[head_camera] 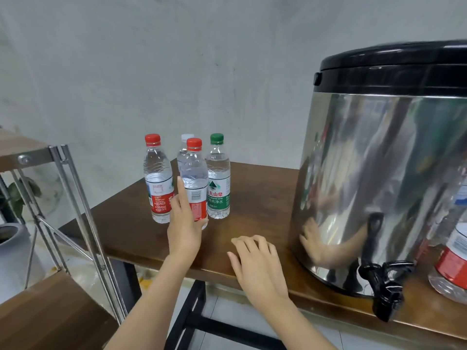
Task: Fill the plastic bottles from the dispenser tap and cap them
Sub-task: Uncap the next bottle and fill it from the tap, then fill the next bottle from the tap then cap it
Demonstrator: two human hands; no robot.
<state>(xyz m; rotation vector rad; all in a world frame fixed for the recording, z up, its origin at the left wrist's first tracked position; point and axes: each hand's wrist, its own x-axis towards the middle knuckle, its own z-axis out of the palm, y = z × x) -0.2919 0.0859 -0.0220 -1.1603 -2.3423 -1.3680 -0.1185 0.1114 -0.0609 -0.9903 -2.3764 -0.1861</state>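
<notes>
**Trainee:** State the position of the bottles.

**Technician:** Four capped bottles stand upright in a cluster at the back left of the wooden table [252, 198]. The front red-capped bottle [194, 173] is nearest the person. The second red-capped bottle [158, 180] stands just left of it, and the green-capped bottle [218, 178] just right of it. The white-capped bottle [185, 147] is behind and mostly hidden. A fifth bottle [452, 261] with a red label shows at the right edge of the frame, beside the dispenser [391, 160].

**Trainee:** Left hand status?

**Technician:** The left hand [185, 223] holds the front red-capped bottle low on its body. The index finger runs straight up the bottle's left side. The thumb crosses the front of the base. The remaining fingers are hidden behind the bottle.

**Trainee:** Right hand status?

**Technician:** The right hand [255, 263] rests palm down on the table near its front edge, between the bottle cluster and the dispenser. The fingers are loosely bent and hold nothing.

**Trainee:** Dispenser?

**Technician:** It is a steel drum with a black lid, standing on the right of the table. Its black tap [384, 289] projects from the base and overhangs the table's front edge. Neither hand touches it. A metal rack [63, 198] stands left of the table.
</notes>
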